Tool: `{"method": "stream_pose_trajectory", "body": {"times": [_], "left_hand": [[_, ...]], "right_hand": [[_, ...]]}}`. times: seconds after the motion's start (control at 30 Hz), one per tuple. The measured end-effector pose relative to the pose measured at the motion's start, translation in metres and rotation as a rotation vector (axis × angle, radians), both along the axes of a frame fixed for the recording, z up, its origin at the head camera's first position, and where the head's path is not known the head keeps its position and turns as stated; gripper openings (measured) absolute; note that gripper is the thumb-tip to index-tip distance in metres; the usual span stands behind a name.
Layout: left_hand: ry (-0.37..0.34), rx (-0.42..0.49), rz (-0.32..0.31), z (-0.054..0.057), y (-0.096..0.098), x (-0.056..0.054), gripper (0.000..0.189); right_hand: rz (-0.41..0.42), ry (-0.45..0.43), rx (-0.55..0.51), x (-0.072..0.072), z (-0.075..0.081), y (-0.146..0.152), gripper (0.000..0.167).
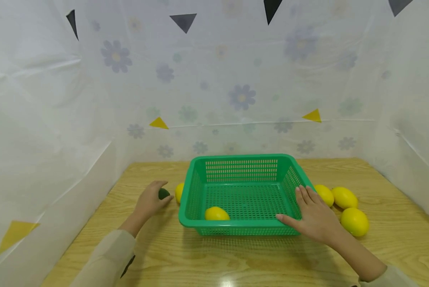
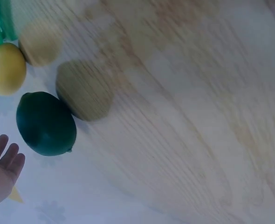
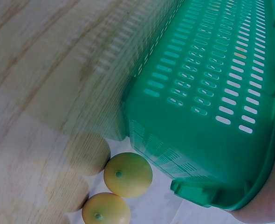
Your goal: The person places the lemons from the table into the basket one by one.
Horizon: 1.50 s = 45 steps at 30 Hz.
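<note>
On the left side of the wooden table my left hand (image 1: 153,198) reaches about a dark green lime (image 1: 163,193), its thumb and fingers apart. The left wrist view shows the lime (image 2: 46,123) uncovered on the table, with a gap between it and the fingers (image 2: 10,158). Close by, a yellow lemon (image 1: 179,193) sits against the left side of a green plastic basket (image 1: 243,224). Inside the basket, at its front left, lies another lemon (image 1: 216,213). My right hand (image 1: 316,219) rests on the basket's right rim near the front corner, fingers straight and thumb spread.
Three lemons sit right of the basket: one beside its wall (image 1: 324,195), another lemon (image 1: 345,198) behind, and a lemon (image 1: 355,222) nearer the front. White patterned sheeting (image 1: 214,79) encloses the table (image 1: 221,259) at the back and both sides.
</note>
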<state>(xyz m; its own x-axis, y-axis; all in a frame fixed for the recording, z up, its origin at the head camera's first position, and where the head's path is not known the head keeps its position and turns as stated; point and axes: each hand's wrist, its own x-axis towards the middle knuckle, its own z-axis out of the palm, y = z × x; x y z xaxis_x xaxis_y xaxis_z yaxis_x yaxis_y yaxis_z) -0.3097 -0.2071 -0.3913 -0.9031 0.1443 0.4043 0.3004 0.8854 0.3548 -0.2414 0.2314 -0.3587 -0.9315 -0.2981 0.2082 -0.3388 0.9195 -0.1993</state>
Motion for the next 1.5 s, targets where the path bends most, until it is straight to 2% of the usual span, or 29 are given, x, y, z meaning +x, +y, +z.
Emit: {"method": "stream_pose_trajectory", "body": {"times": [0.37, 0.63, 0.83, 1.5], "left_hand": [[-0.096, -0.029, 0.011, -0.003, -0.013, -0.004, 0.058], [-0.2, -0.023, 0.049, -0.007, -0.022, -0.007, 0.063], [-0.252, -0.016, 0.069, -0.009, -0.026, -0.009, 0.068], [-0.31, 0.038, 0.058, -0.01, -0.036, -0.011, 0.07]], "right_hand": [[0.0, -0.003, -0.001, -0.001, 0.001, 0.0, 0.098], [-0.004, -0.007, 0.004, -0.001, -0.001, 0.0, 0.098], [-0.003, -0.011, -0.003, -0.001, 0.0, 0.001, 0.099], [-0.002, -0.006, -0.006, -0.002, -0.002, 0.002, 0.099]]}}
